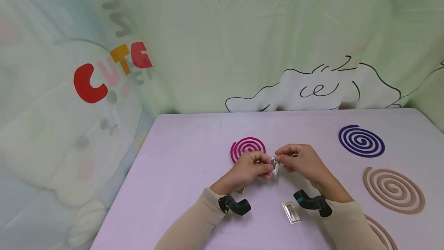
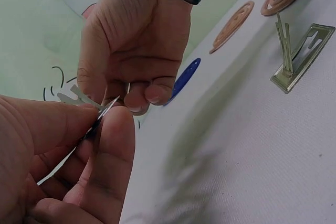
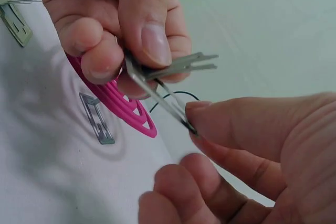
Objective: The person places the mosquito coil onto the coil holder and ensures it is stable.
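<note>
Clip [image 1: 274,166] of thin metal sits between two hands, just right of the magenta spiral [image 1: 248,150] and slightly nearer the wearer. Left hand [image 1: 251,166] pinches one part of it; right hand [image 1: 305,162] pinches another. Either pinch, catching only a narrow edge, may slip and let it spring away; uneven pressure could bend its prongs [image 3: 185,65].

Besides the one held, two lie on the worktop [image 1: 173,173], both nearer the wearer than that spiral: the second clip [image 1: 292,212] rightward, the third clip [image 1: 241,190] partly hidden by the left wrist [image 1: 220,185]. Whether more are hidden, I cannot tell. Spirals number four: the magenta one, then rightward of it one navy spiral [image 1: 362,141] and two tan spirals [image 1: 393,189].
</note>
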The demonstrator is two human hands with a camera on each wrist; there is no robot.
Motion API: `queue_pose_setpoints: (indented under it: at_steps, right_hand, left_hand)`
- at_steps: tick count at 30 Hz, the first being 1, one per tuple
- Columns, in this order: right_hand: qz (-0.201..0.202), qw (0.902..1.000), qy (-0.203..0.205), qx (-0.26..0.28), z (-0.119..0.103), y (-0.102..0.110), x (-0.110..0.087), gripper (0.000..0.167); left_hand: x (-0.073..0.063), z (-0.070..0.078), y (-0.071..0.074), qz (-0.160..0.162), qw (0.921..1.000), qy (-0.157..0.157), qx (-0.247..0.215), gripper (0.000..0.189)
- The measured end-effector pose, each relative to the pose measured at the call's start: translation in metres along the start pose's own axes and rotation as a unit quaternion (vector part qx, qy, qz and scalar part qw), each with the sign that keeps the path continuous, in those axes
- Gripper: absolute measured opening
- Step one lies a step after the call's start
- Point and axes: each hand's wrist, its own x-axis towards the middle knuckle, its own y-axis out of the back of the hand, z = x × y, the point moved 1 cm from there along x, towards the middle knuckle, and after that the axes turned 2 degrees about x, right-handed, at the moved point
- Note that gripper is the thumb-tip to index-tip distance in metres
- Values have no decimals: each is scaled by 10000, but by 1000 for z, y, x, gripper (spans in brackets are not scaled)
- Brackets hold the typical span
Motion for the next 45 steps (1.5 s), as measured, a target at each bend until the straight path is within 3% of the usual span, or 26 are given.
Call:
queue_pose_setpoints:
  at_steps: [15,45]
  right_hand:
    - [-255,9989,-259,297,9,1,4,27]
    - [-311,9962,-555,593,14,0,6,23]
  left_hand:
    - [1,-3,-1,-87,9992,-30,-385,16]
    - [0,-5,-2,-208,9982,-82,-549,17]
